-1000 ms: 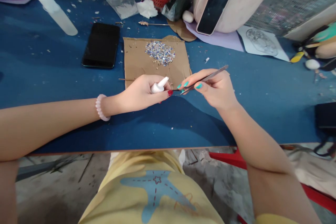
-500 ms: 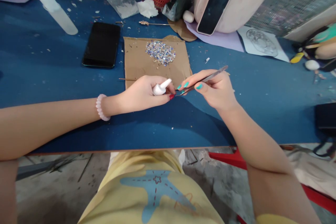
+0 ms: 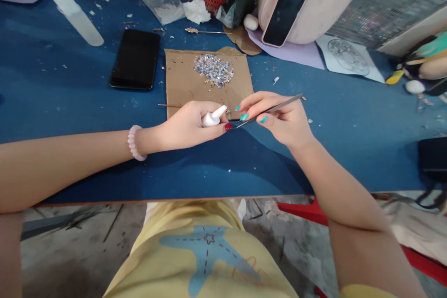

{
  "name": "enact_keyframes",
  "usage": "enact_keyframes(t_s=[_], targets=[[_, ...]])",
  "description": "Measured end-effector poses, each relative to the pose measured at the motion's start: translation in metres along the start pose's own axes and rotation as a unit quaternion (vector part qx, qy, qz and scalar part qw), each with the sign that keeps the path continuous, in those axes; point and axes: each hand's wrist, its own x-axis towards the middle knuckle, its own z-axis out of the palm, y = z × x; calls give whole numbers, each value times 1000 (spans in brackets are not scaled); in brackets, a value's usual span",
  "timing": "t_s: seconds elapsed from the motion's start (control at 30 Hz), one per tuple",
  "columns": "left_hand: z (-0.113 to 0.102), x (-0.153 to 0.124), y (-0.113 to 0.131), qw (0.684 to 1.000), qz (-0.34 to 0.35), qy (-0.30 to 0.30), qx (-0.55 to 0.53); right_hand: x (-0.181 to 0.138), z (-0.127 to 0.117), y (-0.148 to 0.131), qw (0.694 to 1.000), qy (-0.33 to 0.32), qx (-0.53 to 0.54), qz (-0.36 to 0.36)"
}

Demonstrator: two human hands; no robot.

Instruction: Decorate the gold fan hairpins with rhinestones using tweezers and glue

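Note:
My left hand (image 3: 195,125) is closed round a small white bottle with a pointed nozzle (image 3: 213,117), which tilts up to the right. A thin stick (image 3: 169,105) shows at the far side of this hand; whether the hand holds it I cannot tell. A pair of tweezers (image 3: 275,108) is pinched in my right hand (image 3: 275,116), tips pointing left at my left thumb and fingertips. Anything tiny at the tips is too small to make out. Beyond both hands lies a cardboard piece (image 3: 181,74) bearing a pile of small glittering blue, white and pinkish bits (image 3: 213,70).
A black phone (image 3: 135,59) lies left of the cardboard. Behind are a white plastic spatula-like tool (image 3: 75,16), a plastic bag (image 3: 163,7), crumpled tissue (image 3: 196,10) and an ornamented pin (image 3: 206,31). A second phone (image 3: 289,4) leans on a pale pink bag (image 3: 319,2), near a printed paper (image 3: 349,58).
The tweezers have shifted slightly left and lie flatter, their tips now against my left fingertips. My right fingers have moved a little with them. The left hand has barely moved.

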Motion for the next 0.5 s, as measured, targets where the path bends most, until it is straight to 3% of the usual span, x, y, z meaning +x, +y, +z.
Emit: enact_keyframes(t_s=[0.23, 0.37, 0.5], targets=[[0, -1, 0, 999, 18, 3, 40, -4, 3, -1, 995, 88, -48, 5], [2, -3, -2, 997, 44, -2, 65, -8, 11, -6, 990, 22, -137, -16], [3, -5, -3, 993, 90, -9, 70, -10, 20, -7, 967, -52, -230, -94]])
